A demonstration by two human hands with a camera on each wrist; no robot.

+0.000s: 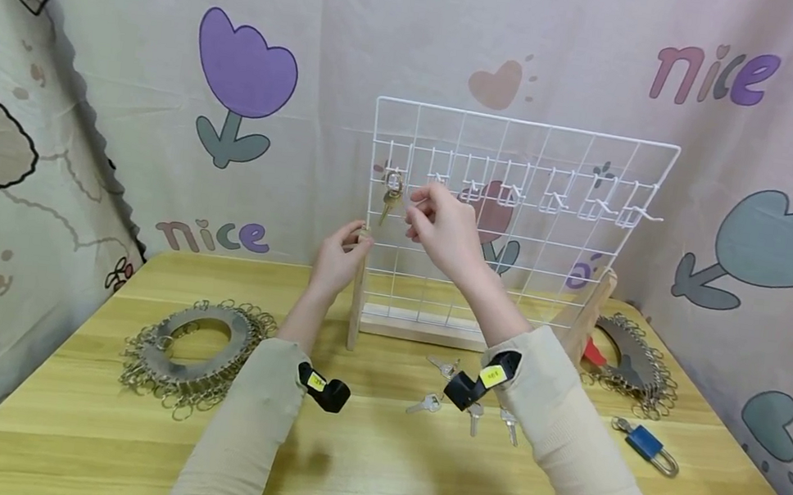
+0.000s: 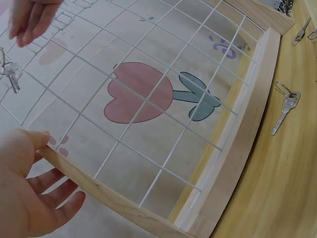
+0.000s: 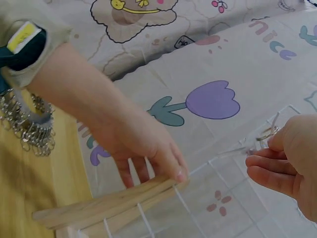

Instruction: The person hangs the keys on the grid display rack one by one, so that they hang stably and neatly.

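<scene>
A white wire grid rack (image 1: 493,247) with wooden end posts stands upright on the table, a row of hooks along its upper part. From the leftmost hook hangs a brass-coloured key (image 1: 391,199) on a ring, with the same key (image 2: 12,74) at the left edge of the left wrist view. My left hand (image 1: 339,255) grips the top of the left wooden post (image 2: 106,194), thumb on the near side and fingers behind. My right hand (image 1: 447,229) is just right of the hanging key, its fingers loosely bent with nothing between them.
Several loose keys (image 1: 431,403) lie in front of the rack. A round key-laden disc (image 1: 156,354) is at left, and another disc (image 1: 638,364) behind the right post. A blue padlock (image 1: 647,444) lies at front right. Printed curtain (image 1: 344,68) hangs behind the table.
</scene>
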